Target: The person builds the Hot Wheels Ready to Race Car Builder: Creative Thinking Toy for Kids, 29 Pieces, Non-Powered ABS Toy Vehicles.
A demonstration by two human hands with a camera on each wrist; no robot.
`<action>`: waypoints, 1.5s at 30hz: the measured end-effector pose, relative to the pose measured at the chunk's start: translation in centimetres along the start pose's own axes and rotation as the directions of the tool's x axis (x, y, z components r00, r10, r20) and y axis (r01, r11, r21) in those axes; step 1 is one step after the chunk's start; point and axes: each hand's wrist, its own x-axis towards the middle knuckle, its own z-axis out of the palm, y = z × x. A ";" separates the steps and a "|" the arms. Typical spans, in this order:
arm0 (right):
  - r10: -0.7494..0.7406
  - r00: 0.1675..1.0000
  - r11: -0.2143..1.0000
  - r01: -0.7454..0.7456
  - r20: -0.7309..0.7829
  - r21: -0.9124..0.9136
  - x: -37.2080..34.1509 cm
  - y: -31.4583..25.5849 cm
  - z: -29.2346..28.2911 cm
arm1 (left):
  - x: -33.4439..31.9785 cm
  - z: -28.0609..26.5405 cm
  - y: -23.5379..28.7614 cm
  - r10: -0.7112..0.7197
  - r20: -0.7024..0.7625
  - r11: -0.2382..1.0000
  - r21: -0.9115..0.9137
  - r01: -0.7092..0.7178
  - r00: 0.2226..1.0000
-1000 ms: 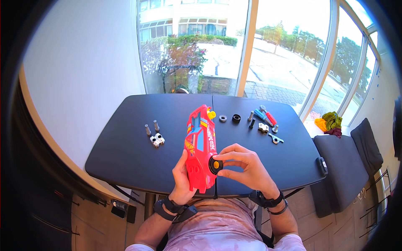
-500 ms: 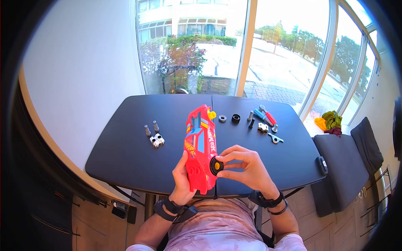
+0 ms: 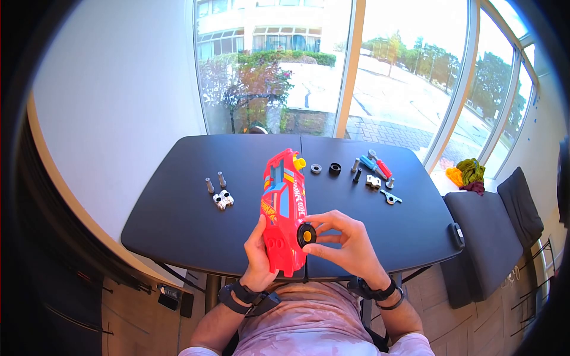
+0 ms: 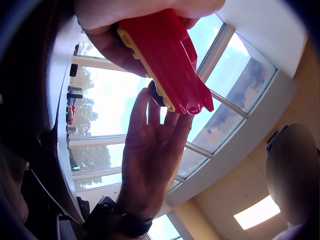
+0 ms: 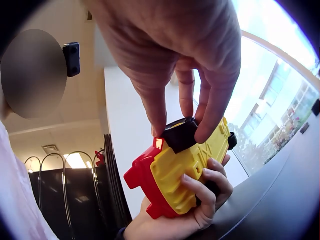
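My left hand (image 3: 257, 256) grips a red toy truck (image 3: 280, 228) with blue windows, raised above the near edge of the table. Thumb and fingers of my right hand (image 3: 351, 248) pinch a black wheel (image 3: 307, 235) with a yellow hub at the truck's right side, near its lower end. In the right wrist view the wheel (image 5: 181, 135) sits against the truck's yellow underside (image 5: 182, 172), and another black wheel (image 5: 232, 141) shows farther along. Left-hand fingers (image 5: 202, 195) wrap that underside. The left wrist view shows the red body from below.
On the black table (image 3: 178, 172) lie a grey ring (image 3: 316, 168), a black wheel (image 3: 335, 169), and a blue-and-red tool pair (image 3: 377, 164) among grey bolts. A white part (image 3: 373, 181) and a teal wrench (image 3: 390, 197) lie nearby. Left stand two grey bolts beside another white part (image 3: 223, 199).
My right hand has shifted slightly down and its fingers have turned a little around the wheel. The truck and my left hand stay nearly still.
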 end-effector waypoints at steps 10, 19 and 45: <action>-0.008 0.999 0.853 -0.014 -0.039 -0.522 0.9 -0.5 -3.5 | 0.2 -0.4 0.0 0.009 -0.005 1.000 -0.007 -0.009 1.000; -0.278 0.953 0.616 0.084 -0.116 -0.783 9.2 2.4 -11.0 | 0.3 -0.5 -0.1 0.003 -0.032 0.999 -0.040 -0.005 0.999; -0.403 0.906 0.777 0.263 -0.131 -0.572 6.0 -0.5 -6.1 | 0.5 -0.5 -0.1 -0.013 -0.026 0.999 -0.043 0.012 1.000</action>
